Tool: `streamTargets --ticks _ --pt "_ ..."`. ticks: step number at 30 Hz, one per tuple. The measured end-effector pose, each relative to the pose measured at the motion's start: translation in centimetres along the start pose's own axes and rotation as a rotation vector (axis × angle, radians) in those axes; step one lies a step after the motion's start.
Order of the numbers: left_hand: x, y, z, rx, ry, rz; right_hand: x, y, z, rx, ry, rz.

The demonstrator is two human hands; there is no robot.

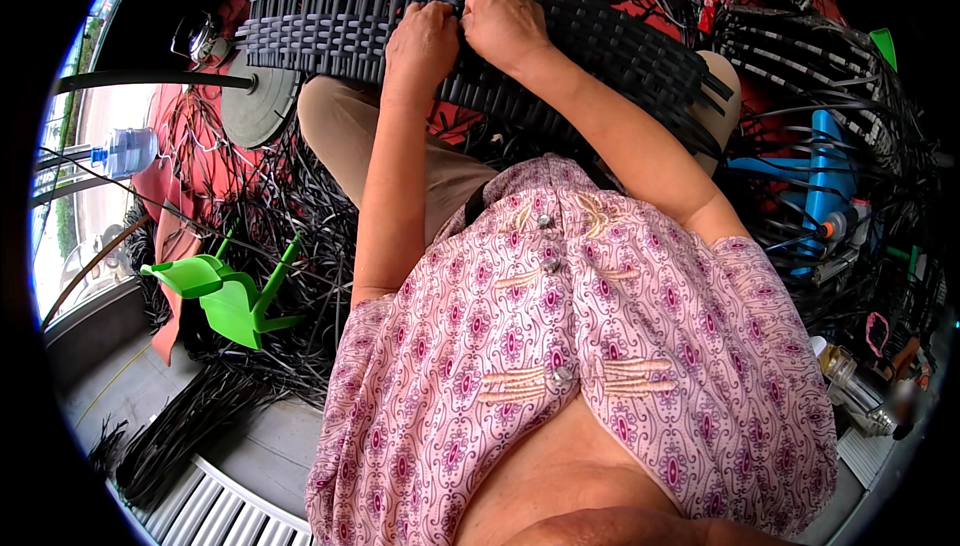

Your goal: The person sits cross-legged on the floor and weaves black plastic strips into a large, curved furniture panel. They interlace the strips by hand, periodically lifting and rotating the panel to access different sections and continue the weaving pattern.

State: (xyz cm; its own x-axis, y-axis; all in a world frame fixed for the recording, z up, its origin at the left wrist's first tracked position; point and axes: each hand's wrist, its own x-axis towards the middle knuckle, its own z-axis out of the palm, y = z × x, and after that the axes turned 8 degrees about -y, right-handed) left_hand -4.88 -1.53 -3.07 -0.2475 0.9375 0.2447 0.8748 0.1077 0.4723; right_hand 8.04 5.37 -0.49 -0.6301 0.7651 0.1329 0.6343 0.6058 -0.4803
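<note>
Fingers of both hands curl down tight onto the near edge of a dark woven panel (480, 36) of flat plastic strips — the left hand (422, 41) and the right hand (505, 26) sit side by side, knuckles almost touching, and whatever strip they pinch is hidden under them. The panel arches across the person's lap, above beige trousers (400, 146). Loose black strips (290, 216) litter the red mat (170, 196) around it, beside a tipped green plastic stool (225, 291) and a blue stool (825, 181). With free strip ends bristling at the panel's left edge, a slipped grip could likely let the weave loosen — or a stiff end spring back at the fingers.
</note>
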Motion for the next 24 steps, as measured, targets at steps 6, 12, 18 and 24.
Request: streamTargets --ticks 6,12,18,24 --pt "0.2 0.0 -2.2 -0.342 -0.143 -0.101 -0.8 -0.4 0.2 -0.069 0.085 -0.077" --pt "-0.3 0.9 -2.2 -0.284 -0.015 -0.087 -1.1 -0.9 0.2 -0.123 0.070 -0.107" --pt "0.2 0.5 -2.4 -0.448 -0.078 -0.163 -1.1 -0.4 0.1 -0.115 0.066 -0.131" --pt "0.1 -1.0 -3.3 -0.629 -0.052 -0.224 -2.7 -0.4 -0.7 0.070 0.217 -0.207"
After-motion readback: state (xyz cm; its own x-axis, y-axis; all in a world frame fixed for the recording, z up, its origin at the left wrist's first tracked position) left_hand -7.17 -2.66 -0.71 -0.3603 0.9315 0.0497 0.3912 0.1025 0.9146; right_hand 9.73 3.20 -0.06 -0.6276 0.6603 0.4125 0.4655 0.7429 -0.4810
